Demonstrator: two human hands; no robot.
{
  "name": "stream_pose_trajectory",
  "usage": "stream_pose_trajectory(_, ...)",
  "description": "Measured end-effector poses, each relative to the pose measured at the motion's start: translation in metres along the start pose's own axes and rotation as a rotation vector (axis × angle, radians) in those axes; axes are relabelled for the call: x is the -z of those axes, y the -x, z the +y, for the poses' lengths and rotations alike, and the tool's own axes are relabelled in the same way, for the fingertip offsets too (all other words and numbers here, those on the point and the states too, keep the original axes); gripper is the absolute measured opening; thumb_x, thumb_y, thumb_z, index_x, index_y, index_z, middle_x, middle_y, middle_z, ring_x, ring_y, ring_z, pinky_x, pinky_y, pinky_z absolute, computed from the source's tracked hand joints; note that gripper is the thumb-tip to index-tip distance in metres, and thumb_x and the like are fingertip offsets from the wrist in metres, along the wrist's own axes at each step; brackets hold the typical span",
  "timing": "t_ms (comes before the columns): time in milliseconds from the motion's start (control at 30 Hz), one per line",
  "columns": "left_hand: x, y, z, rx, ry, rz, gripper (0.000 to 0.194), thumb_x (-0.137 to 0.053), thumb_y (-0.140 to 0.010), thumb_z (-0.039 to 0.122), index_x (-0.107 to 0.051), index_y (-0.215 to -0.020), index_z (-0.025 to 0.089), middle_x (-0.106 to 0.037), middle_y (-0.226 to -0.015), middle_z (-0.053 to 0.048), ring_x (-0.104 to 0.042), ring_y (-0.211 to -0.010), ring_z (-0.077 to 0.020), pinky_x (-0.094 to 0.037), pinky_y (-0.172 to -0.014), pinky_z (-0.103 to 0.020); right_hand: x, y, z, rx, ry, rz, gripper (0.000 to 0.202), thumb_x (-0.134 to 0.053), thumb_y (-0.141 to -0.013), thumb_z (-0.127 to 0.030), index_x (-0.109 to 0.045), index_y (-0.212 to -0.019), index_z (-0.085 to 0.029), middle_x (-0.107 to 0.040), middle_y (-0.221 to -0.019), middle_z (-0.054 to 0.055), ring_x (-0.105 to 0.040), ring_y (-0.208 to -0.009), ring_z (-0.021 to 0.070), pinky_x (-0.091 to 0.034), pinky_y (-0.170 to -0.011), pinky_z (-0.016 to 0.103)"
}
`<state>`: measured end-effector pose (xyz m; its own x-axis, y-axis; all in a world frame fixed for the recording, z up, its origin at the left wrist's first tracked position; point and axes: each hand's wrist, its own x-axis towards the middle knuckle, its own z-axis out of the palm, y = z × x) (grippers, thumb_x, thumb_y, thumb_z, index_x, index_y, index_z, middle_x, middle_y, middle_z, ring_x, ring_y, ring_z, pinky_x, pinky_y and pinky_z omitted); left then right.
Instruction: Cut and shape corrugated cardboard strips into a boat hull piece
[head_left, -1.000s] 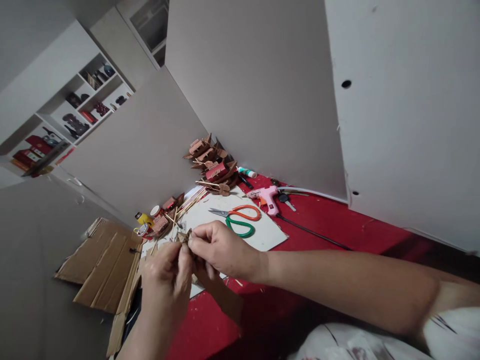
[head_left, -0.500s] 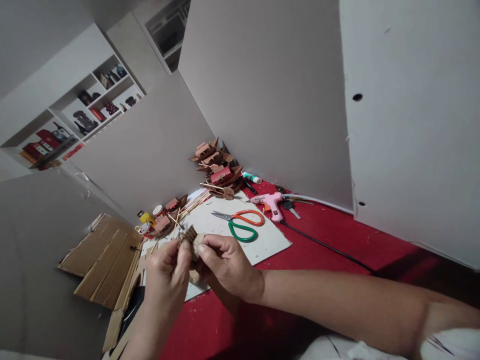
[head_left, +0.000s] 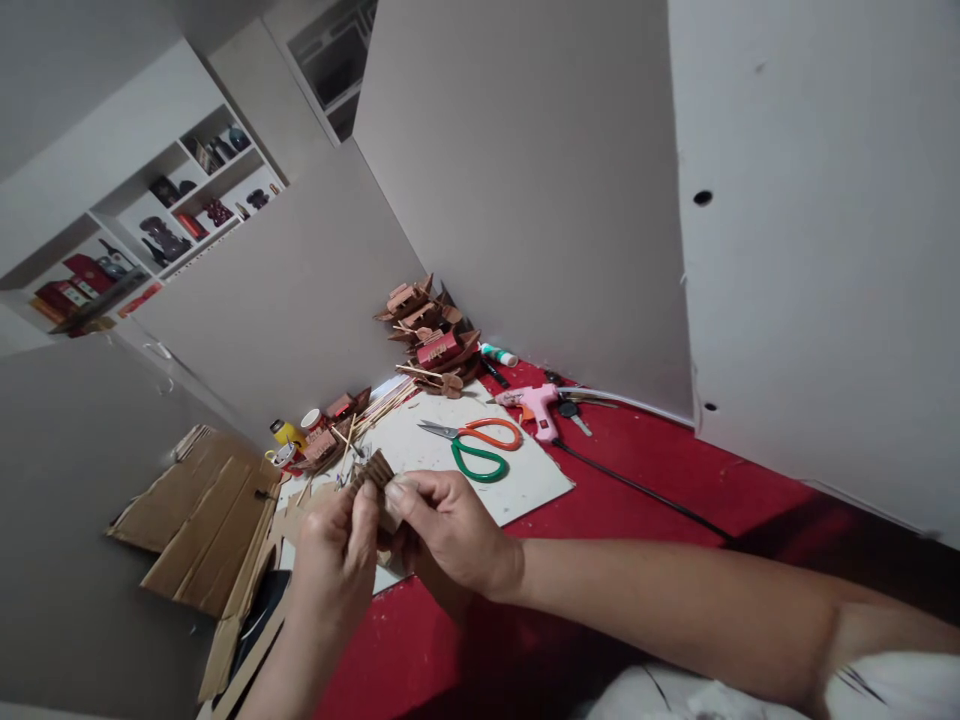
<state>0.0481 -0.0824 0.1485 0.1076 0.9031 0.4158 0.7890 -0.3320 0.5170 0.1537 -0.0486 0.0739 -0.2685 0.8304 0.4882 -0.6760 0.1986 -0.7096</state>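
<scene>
Between my two hands is a small piece of brown corrugated cardboard, its ridges facing up. My left hand pinches its left side between thumb and fingers. My right hand is closed at its right edge, thumb on top, pinching the lighter, smooth part of the piece. Fingers hide much of the cardboard. Just beyond the hands, scissors with one orange and one green handle lie partly spread on a white board.
A pink glue gun with a black cord lies on the red table beside a key. Model boats are stacked at the back corner, near a glue tube. Cups, a yellow bottle and folded cardboard stand left.
My right fingers have shifted slightly left and closed further over the light part of the cardboard, so less of it shows. The view has moved slightly.
</scene>
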Motion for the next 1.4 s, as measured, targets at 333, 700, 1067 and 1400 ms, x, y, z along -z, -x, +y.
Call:
stream_pose_trajectory(333,-0.005,0.004,-0.019,0.084,0.145,-0.048,0.032,-0.053,-0.082,0.039,-0.057,-0.060,0.016,-0.056,-0.049,-0.001,-0.052,-0.045,-0.0124,-0.042,-0.046,-0.021,0.010,0.010,0.010,0.090,0.063,-0.042,0.041,-0.046,-0.091,-0.045,-0.052,-0.064,-0.014,-0.052,-0.055,-0.001,-0.051,-0.042,0.0067,-0.044,-0.042,0.018)
stream_pose_trajectory(700,-0.011,0.006,-0.013,0.052,0.117,-0.067,0.042,-0.047,-0.086,0.039,-0.053,-0.051,0.017,-0.056,-0.044,-0.001,-0.052,-0.041,-0.0118,-0.040,-0.042,-0.020,0.012,0.005,0.001,-0.006,0.163,-0.096,0.045,-0.042,-0.092,-0.043,-0.046,-0.057,-0.015,-0.047,-0.048,-0.003,-0.048,-0.038,0.0061,-0.038,-0.039,0.017)
stream_pose_trajectory(1067,-0.017,0.000,-0.038,0.190,0.306,-0.174,0.044,-0.051,-0.084,0.047,-0.057,-0.055,0.015,-0.056,-0.045,-0.001,-0.051,-0.043,-0.0115,-0.042,-0.045,-0.021,0.020,0.024,0.016,-0.038,0.087,-0.068,0.048,-0.046,-0.087,-0.054,-0.054,-0.066,-0.012,-0.055,-0.055,0.001,-0.051,-0.044,0.0058,-0.044,-0.041,0.015)
stream_pose_trajectory(1400,-0.031,0.013,-0.032,0.182,0.324,-0.184,0.042,-0.052,-0.085,0.045,-0.062,-0.059,0.014,-0.058,-0.048,-0.002,-0.051,-0.043,-0.0116,-0.041,-0.044,-0.022,0.025,0.022,0.001,-0.180,0.175,-0.057,0.037,-0.049,-0.087,-0.040,-0.052,-0.063,-0.013,-0.051,-0.055,-0.002,-0.048,-0.043,0.0060,-0.042,-0.039,0.016)
